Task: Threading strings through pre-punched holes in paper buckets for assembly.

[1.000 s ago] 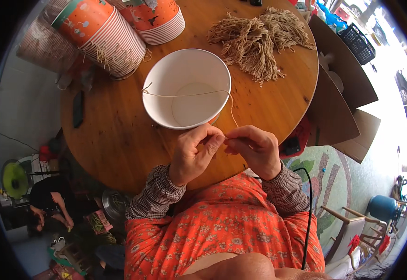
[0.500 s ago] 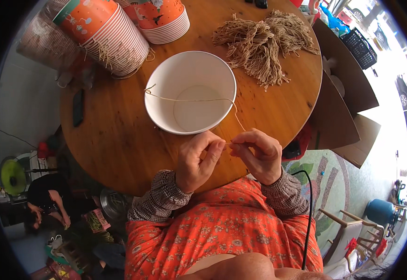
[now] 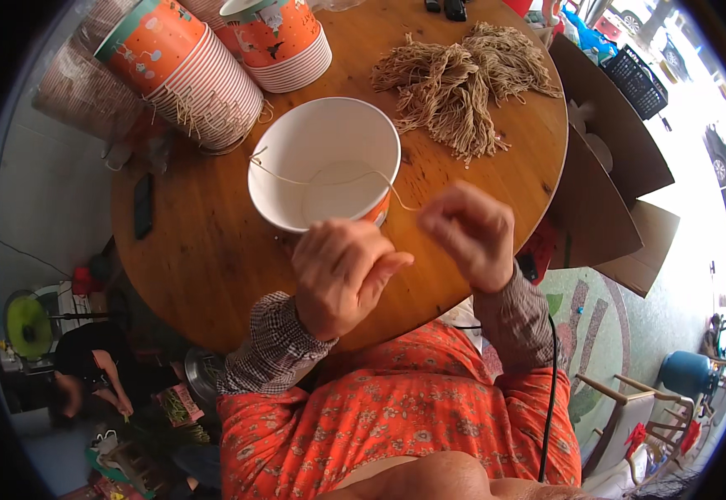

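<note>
The right grip (image 3: 469, 233) is blurred, its fingers bent beside the loose end of a thin string (image 3: 346, 180); I cannot tell whether it grasps it. The left grip (image 3: 339, 273) has curled fingers and its thumb stretched rightward; whether anything is pinched inside is hidden. The string runs from the left rim of a white-lined paper bucket (image 3: 323, 137), across its mouth and over the right rim. The bucket rests on the round wooden surface (image 3: 213, 279), just beyond the left grip. Farther out lie a tan string bundle (image 3: 471, 83) and stacked orange buckets (image 3: 204, 87).
</note>
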`<state>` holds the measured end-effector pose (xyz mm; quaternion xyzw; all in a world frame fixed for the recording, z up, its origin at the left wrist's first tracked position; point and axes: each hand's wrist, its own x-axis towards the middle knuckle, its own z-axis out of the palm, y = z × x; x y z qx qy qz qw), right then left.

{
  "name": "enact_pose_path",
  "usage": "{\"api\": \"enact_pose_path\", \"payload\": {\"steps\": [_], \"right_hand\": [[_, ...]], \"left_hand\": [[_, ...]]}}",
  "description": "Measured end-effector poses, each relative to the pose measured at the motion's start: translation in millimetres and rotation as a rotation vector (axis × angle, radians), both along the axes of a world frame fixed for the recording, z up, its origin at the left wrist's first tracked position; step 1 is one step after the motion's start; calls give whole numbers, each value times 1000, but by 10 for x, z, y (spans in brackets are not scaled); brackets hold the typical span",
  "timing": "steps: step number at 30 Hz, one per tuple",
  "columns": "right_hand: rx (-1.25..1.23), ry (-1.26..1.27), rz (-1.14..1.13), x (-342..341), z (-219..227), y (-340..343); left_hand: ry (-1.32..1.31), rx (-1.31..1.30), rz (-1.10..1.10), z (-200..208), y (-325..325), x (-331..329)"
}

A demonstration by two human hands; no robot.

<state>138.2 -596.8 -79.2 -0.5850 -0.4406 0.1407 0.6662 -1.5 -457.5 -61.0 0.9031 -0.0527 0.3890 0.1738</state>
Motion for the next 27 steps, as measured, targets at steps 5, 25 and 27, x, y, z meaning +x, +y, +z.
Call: {"api": "enact_pose_path", "payload": {"steps": [5, 25, 27], "right_hand": [[348, 213, -210, 543, 126, 482], [351, 261, -49, 188, -297, 1187], [342, 261, -54, 223, -326, 1178]], "left_hand": [[91, 133, 265, 39, 47, 209], [120, -190, 253, 400, 736, 480], [121, -189, 242, 385, 736, 488]]}}
